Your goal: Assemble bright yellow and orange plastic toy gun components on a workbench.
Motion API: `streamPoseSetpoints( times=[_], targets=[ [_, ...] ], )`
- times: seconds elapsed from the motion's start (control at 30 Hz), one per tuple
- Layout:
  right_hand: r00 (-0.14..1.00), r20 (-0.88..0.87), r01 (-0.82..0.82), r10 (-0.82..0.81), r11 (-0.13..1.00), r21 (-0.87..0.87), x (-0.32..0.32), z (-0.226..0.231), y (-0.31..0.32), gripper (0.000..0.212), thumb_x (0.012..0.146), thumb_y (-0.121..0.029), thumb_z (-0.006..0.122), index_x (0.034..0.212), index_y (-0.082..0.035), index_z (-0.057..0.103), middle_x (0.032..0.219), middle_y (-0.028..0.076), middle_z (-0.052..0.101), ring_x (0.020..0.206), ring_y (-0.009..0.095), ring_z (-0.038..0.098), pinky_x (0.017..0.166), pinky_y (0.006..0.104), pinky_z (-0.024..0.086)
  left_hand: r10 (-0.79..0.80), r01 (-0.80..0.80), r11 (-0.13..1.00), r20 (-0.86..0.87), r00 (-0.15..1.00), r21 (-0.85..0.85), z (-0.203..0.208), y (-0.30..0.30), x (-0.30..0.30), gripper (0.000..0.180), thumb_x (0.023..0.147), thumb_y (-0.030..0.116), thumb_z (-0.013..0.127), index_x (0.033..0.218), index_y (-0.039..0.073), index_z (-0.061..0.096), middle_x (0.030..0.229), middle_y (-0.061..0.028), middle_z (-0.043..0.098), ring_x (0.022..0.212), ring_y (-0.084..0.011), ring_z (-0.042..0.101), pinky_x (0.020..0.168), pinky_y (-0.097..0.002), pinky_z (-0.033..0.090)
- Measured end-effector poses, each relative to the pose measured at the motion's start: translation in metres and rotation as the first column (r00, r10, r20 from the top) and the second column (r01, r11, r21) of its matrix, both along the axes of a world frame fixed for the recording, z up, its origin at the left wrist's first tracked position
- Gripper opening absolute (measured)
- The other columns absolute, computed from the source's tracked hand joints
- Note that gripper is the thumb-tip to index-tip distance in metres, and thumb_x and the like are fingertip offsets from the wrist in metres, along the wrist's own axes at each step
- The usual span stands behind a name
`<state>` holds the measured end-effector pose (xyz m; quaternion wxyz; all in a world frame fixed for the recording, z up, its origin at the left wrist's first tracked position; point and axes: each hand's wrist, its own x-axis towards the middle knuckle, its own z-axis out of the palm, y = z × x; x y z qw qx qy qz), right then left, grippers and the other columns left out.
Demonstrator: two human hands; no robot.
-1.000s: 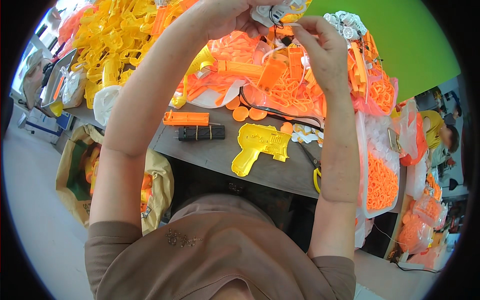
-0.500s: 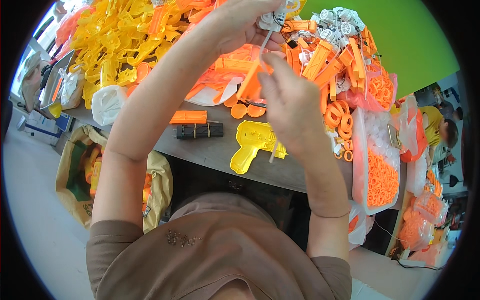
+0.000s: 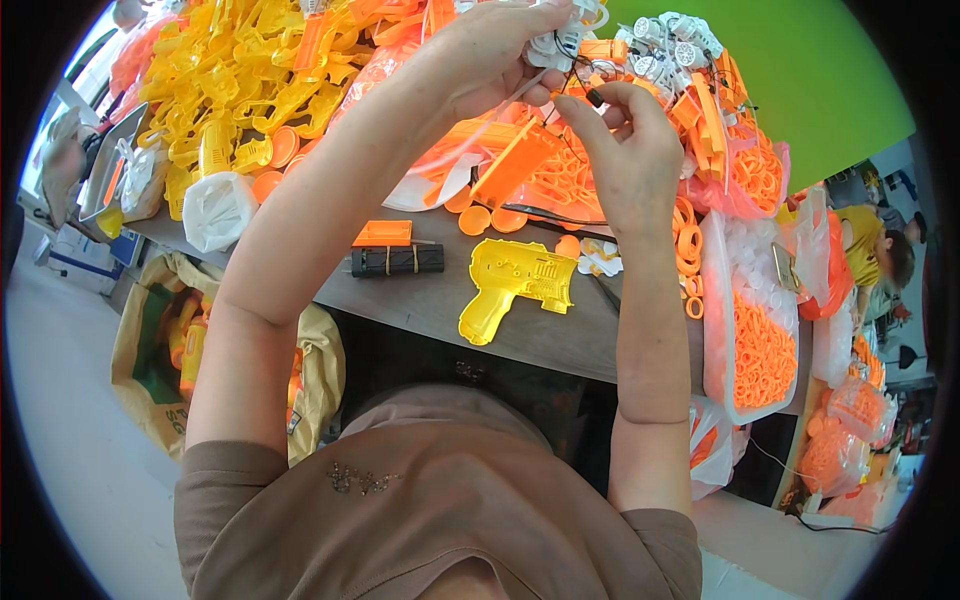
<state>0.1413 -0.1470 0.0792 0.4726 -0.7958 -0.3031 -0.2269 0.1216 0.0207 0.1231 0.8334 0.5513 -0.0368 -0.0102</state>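
At the far side of the table, my left hand [image 3: 500,62] is closed around a white plastic mechanism [image 3: 562,42] with thin dark wires and a pale tube. An orange rectangular case [image 3: 518,163] hangs below it and seems joined by wires. My right hand [image 3: 640,150] is just to the right, thumb and fingers pinching a small black part [image 3: 595,98] on those wires. Nearer me lies a yellow toy-gun half shell [image 3: 505,285], its inner side up. Left of it are a black block [image 3: 398,260] with a band around it and an orange case piece [image 3: 383,233].
Yellow shells [image 3: 250,80] are heaped at the far left. Orange cases and white mechanisms [image 3: 690,55] pile up at the far right. A clear bin [image 3: 715,330] holds orange rings. A yellow bag [image 3: 140,345] stands lower left. Another person [image 3: 862,240] is at far right.
My right hand has moved right and up, from the pale tube to the small black part. The tube has swung left, and the orange case hangs more in view.
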Motion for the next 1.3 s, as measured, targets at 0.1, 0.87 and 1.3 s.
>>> streamPoseSetpoints(
  times=[0.1, 0.87, 1.3],
  targets=[
    [0.997, -0.033, -0.070, 0.072, 0.997, 0.042, 0.015, 0.002, 0.001, 0.025, 0.079, -0.017, 0.074, 0.093, 0.002, 0.067, 0.074, 0.000, 0.055, 0.066, 0.006, 0.049, 0.058, 0.0203, 0.039, -0.008, 0.008, 1.000, -0.009, 1.000, 0.002, -0.002, 0.004, 0.004, 0.030, 0.099, 0.032, 0.046, 0.089, 0.005, 0.054, 0.064, -0.0045, 0.055, 0.053, -0.0146, 0.054, 0.044, -0.0270, 0.041],
    [0.794, -0.379, -0.401, 0.476, 0.878, 0.262, 0.120, 0.041, 0.024, 0.024, 0.081, -0.015, 0.069, 0.098, 0.001, 0.065, 0.079, 0.010, 0.068, 0.075, 0.015, 0.067, 0.065, 0.0294, 0.056, 0.029, -0.052, 0.995, 0.256, 0.966, 0.081, -0.012, 0.028, 0.040, 0.020, 0.097, 0.025, 0.049, 0.100, 0.008, 0.058, 0.064, 0.0034, 0.051, 0.054, -0.0083, 0.050, 0.046, -0.0222, 0.040],
    [0.489, -0.645, -0.349, 0.586, 0.810, 0.471, 0.061, -0.009, -0.014, 0.025, 0.088, -0.008, 0.058, 0.110, 0.003, 0.058, 0.096, 0.012, 0.066, 0.078, 0.018, 0.067, 0.075, 0.0348, 0.058, 0.011, -0.019, 0.981, 0.042, 0.999, 0.194, -0.043, 0.019, 0.030, 0.028, 0.092, 0.029, 0.058, 0.105, 0.004, 0.058, 0.080, -0.0035, 0.059, 0.067, -0.0129, 0.058, 0.061, -0.0274, 0.049]
  ],
)
